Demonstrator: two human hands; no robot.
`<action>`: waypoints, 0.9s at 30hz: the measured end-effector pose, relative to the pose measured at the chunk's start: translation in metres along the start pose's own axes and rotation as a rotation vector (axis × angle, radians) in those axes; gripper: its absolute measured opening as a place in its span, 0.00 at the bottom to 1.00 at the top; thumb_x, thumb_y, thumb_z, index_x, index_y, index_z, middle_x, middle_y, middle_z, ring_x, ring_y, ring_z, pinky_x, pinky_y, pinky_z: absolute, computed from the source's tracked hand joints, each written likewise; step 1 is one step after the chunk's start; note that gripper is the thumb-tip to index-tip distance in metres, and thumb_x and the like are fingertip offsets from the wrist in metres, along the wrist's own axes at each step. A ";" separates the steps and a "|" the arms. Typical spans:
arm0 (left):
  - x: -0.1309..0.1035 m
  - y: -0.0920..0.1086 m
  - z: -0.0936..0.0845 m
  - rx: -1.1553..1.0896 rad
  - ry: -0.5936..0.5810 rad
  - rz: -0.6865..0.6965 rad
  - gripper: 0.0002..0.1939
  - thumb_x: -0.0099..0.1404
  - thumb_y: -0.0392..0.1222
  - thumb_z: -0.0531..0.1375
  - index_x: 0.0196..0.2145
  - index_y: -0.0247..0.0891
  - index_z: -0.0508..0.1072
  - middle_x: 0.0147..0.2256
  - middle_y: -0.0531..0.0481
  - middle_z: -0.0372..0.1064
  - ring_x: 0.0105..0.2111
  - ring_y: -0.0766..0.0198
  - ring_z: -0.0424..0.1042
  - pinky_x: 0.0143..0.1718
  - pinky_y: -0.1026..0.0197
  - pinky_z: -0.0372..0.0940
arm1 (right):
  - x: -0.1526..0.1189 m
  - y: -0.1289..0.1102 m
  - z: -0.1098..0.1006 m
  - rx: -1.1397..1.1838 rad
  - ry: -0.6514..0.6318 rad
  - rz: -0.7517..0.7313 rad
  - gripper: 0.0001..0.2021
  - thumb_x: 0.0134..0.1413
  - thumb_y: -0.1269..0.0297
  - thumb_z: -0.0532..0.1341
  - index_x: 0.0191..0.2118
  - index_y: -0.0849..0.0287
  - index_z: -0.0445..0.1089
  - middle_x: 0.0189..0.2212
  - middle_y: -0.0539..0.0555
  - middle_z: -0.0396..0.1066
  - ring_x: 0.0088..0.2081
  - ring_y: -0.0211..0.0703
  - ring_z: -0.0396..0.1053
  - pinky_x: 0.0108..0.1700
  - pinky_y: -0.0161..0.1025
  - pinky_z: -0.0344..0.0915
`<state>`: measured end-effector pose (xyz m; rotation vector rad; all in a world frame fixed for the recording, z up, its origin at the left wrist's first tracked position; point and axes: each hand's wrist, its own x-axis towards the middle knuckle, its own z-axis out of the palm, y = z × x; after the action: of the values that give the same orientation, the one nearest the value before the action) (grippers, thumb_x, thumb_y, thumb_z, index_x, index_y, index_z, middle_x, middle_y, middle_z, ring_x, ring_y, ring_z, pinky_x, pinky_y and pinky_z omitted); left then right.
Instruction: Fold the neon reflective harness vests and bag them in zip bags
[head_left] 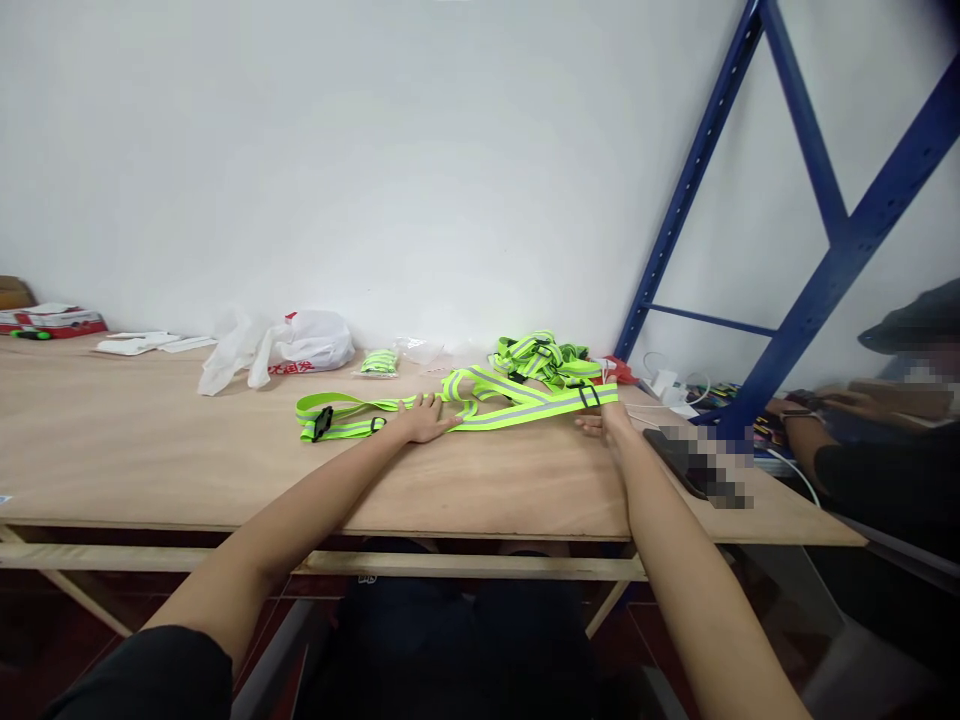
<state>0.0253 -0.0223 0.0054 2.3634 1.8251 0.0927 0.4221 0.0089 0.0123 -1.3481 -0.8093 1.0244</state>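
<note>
Stretched flat across the middle of the worktop [150,450] lies a neon-yellow reflective strap vest [517,405], its silver-striped bands running from a black buckle [323,422] at the nine o'clock end to a black slider [589,396] at the three o'clock end. The left hand [425,418] rests on the bands near their middle, palm down, fingers spread flat and pressing rather than gripping. The right hand [604,422] sits at the three o'clock end, its grip seemingly pinched on the band just below the slider, though how firmly the fingers close cannot be told.

Just beyond the vest, at twelve o'clock, a heap of similar straps [541,358] lies loosely tangled. Farther toward ten o'clock sit a small packed bundle [378,363] and a white plastic bag [300,345]. At three o'clock a dark phone [679,455] and white cables [667,385] lie near the right wrist, and another person's arm [806,440] rests past them by the blue rack [825,270].

The chief risk seems to be twisting: bands pulled while the left palm pins them unevenly could fold over. A loose loop might also snag the heap behind, or a sweep of the right forearm could nudge the phone toward the edge.
</note>
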 end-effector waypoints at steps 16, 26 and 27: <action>-0.002 0.001 -0.001 -0.020 0.002 0.001 0.53 0.61 0.79 0.34 0.72 0.41 0.44 0.72 0.41 0.34 0.71 0.38 0.35 0.63 0.24 0.38 | 0.002 -0.005 0.006 0.301 -0.134 -0.103 0.16 0.55 0.45 0.59 0.39 0.52 0.72 0.36 0.54 0.77 0.36 0.48 0.74 0.40 0.47 0.74; -0.003 0.002 -0.003 0.011 0.007 0.005 0.52 0.62 0.78 0.34 0.72 0.40 0.46 0.72 0.41 0.35 0.71 0.38 0.35 0.63 0.24 0.40 | 0.026 0.003 -0.001 0.406 0.033 -0.103 0.10 0.59 0.53 0.58 0.36 0.52 0.70 0.30 0.49 0.76 0.30 0.44 0.74 0.36 0.46 0.74; -0.004 0.002 -0.003 0.017 0.011 0.005 0.51 0.62 0.77 0.34 0.72 0.40 0.46 0.72 0.41 0.35 0.71 0.37 0.35 0.63 0.25 0.41 | 0.025 0.003 0.000 0.407 0.008 -0.085 0.13 0.60 0.50 0.56 0.37 0.52 0.70 0.31 0.50 0.76 0.30 0.44 0.74 0.35 0.45 0.74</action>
<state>0.0259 -0.0260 0.0084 2.3838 1.8319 0.0918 0.4306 0.0318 0.0070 -0.9623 -0.6051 1.0491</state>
